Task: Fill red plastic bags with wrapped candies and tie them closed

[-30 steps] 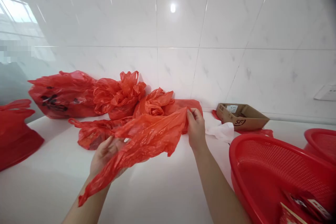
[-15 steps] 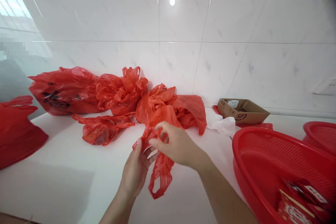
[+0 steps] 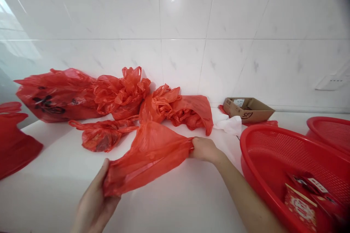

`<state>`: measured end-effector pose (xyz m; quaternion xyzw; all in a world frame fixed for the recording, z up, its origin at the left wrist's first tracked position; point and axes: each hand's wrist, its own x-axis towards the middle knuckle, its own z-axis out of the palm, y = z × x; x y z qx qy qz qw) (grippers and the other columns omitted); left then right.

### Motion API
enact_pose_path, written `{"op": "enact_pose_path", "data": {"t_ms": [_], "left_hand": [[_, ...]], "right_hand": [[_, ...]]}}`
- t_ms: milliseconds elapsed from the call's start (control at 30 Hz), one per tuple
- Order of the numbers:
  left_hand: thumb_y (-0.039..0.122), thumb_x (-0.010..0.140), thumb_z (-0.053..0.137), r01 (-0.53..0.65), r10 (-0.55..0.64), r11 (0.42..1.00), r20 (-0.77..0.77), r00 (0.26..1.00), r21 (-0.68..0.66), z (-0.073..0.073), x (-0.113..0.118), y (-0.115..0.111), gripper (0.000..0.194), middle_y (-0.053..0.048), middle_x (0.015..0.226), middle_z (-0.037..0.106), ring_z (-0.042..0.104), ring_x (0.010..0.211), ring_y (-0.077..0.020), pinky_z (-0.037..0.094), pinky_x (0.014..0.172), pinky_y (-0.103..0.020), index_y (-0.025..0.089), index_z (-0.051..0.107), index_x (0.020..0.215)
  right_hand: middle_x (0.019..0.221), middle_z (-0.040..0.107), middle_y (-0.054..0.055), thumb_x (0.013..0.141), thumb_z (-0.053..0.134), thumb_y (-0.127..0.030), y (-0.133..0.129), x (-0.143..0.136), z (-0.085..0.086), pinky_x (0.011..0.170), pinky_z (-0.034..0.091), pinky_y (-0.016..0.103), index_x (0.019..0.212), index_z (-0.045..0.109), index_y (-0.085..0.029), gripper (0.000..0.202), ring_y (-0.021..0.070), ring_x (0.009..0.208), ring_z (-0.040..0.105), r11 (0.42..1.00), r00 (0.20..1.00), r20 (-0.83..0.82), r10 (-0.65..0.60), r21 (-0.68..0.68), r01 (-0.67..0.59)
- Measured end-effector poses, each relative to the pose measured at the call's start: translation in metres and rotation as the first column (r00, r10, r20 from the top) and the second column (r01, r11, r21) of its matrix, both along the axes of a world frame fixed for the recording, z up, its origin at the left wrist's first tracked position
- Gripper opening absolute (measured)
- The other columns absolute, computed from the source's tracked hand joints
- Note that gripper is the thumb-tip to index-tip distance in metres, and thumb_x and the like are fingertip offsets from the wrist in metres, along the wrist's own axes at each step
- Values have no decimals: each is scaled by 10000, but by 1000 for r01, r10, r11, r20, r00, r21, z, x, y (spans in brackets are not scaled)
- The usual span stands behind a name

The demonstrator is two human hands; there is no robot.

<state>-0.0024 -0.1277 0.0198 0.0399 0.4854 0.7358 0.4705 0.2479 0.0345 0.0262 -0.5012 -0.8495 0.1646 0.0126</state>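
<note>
A thin red plastic bag (image 3: 151, 156) is stretched sideways between my two hands above the white table (image 3: 175, 211). My left hand (image 3: 95, 193) grips its left end, the thumb on top and the fingers partly hidden beneath. At the other end my right hand (image 3: 203, 149) is closed on the bag's edge, its fingertips hidden by the plastic. Just behind lie a small knotted red bag (image 3: 101, 136) with something dark inside and a crumpled heap of red bags (image 3: 191, 113).
Larger filled red bags (image 3: 60, 96) lean along the tiled wall, and another red bag (image 3: 16, 142) stands far left. To the right are a white tissue (image 3: 231, 125), an open cardboard box (image 3: 247, 110) and a red plastic basket (image 3: 246, 160) holding red packets (image 3: 300, 205). A second basket (image 3: 330, 131) sits behind.
My hands have moved apart, left hand down and left, right hand to the right. The bag, bunched between them before, is now spread wide. The view has shifted slightly.
</note>
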Motion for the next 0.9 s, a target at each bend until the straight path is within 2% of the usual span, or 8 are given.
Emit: {"op": "enact_pose_path", "data": {"t_ms": [133, 267, 400, 467, 567, 733, 800, 900], "left_hand": [[185, 989, 415, -2, 3, 1000, 79, 997, -11, 10, 1, -1, 312, -28, 795, 774, 731, 628, -154, 609, 555, -213, 196, 722, 930], [288, 945, 543, 112, -111, 993, -27, 993, 46, 18, 20, 0, 255, -31, 910, 783, 759, 804, -213, 632, 664, -266, 270, 705, 1141], [360, 934, 555, 210, -212, 977, 52, 976, 38, 26, 49, 1, 284, -55, 940, 782, 757, 868, -249, 634, 739, -326, 263, 715, 1147], [413, 924, 557, 279, -282, 959, 88, 955, 45, 27, 60, 0, 312, -70, 914, 782, 754, 881, -269, 634, 751, -351, 248, 730, 1124], [448, 893, 595, 298, -303, 952, 69, 950, 71, 25, 58, -3, 312, -41, 870, 782, 750, 868, -262, 636, 730, -346, 299, 728, 1132], [428, 973, 432, -69, 97, 990, -234, 967, 125, 29, 2, 3, 344, 43, 1072, 754, 673, 1058, -206, 607, 762, -280, 412, 635, 1251], [447, 959, 447, -188, 181, 981, -547, 818, 43, 35, -10, 1, 389, 11, 1153, 709, 615, 1133, -244, 556, 927, -369, 347, 622, 1291], [478, 874, 579, -307, 87, 952, -948, 305, -12, 44, 10, -15, 429, -46, 1200, 611, 549, 1173, -312, 393, 1095, -524, 306, 641, 1262]], "right_hand": [[1091, 713, 30, 703, 713, -622, -24, 18, 21, 785, 491, 295, 1093, 725, -309, 500, 231, 962, 664, 977, 971, -229, 71, -179, -114], [1406, 521, 84, 749, 649, -691, -63, 18, 44, 905, 470, 392, 1222, 679, -320, 601, 307, 1249, 508, 997, 904, -427, -21, 61, 52], [1001, 687, 52, 964, 464, -463, -89, -7, 53, 753, 467, 297, 935, 730, -236, 350, 176, 871, 628, 959, 783, -612, 111, 272, 76], [771, 678, 9, 962, 477, -345, -90, -23, 43, 683, 441, 265, 827, 705, -211, 297, 140, 701, 605, 966, 827, -516, 222, 232, -114], [961, 718, 41, 871, 597, -289, -78, -35, 15, 741, 451, 289, 1022, 700, -216, 197, 195, 846, 651, 948, 928, -204, 311, 139, -287], [1146, 694, 92, 741, 596, -78, -66, -19, -9, 787, 475, 316, 1251, 623, -224, 531, 263, 1001, 656, 944, 944, 74, 321, 59, -325], [1063, 715, 108, 712, 591, -43, -69, -15, -3, 795, 480, 333, 1242, 634, -209, 557, 283, 992, 662, 936, 922, 178, 343, 13, -351], [849, 731, 105, 636, 647, -28, -73, -18, 10, 912, 449, 429, 1168, 668, -175, 552, 308, 873, 688, 937, 884, 326, 336, -21, -349]]}}
